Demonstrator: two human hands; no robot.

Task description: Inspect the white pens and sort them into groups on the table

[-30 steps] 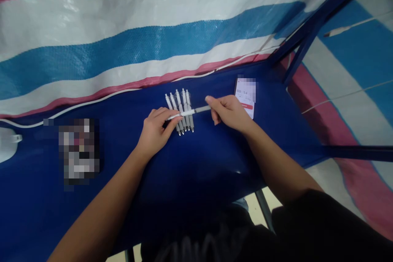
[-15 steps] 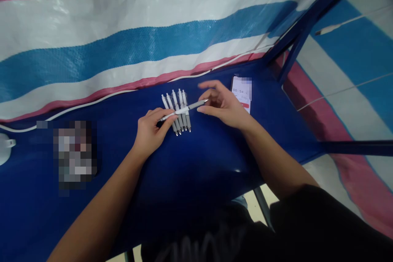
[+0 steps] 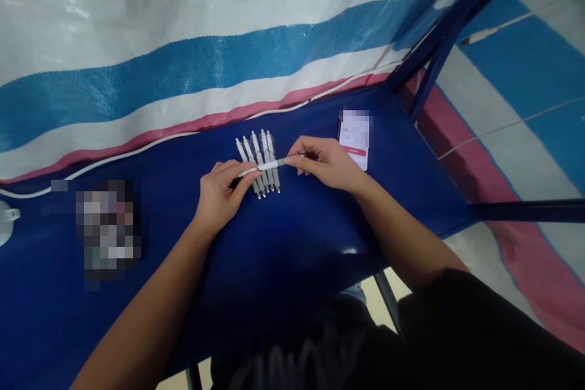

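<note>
A white pen with a grey grip (image 3: pixel 269 165) is held almost level between my two hands. My left hand (image 3: pixel 225 191) pinches its white end between thumb and fingers. On the grey end, the thumb and fingertips of my right hand (image 3: pixel 322 161) are closed, covering much of the grip. Beneath the held pen, several like pens (image 3: pixel 256 146) lie side by side on the blue table (image 3: pixel 274 244), with their grey tips toward me.
A phone (image 3: pixel 355 140) with a lit screen lies beyond my right hand. At the left are a blurred-out object (image 3: pixel 109 228) and a white round item (image 3: pixel 5 222). A white cable (image 3: pixel 171 138) runs along the back edge, before a striped sheet.
My right hand has come from open fingers near the pen's tip to a grip on its grey end. The pen is more level. My left hand keeps its pinch; the whole view has shifted slightly.
</note>
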